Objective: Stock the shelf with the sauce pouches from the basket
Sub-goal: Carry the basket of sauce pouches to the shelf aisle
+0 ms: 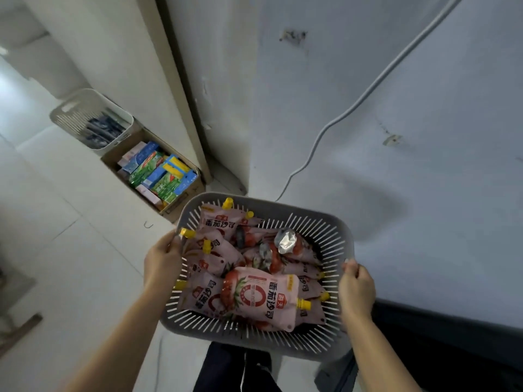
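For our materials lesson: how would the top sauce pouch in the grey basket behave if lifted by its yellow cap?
The top pouch looks soft-sided, so it would probably sag from its yellow cap. Its glossy film may be slippery. Lying flat, it likely won't roll.

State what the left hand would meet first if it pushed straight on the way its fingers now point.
The left hand grips the grey basket's rim; its fingers curl inward, so next would likely be the yellow-capped sauce pouch just inside, though depth is unclear.
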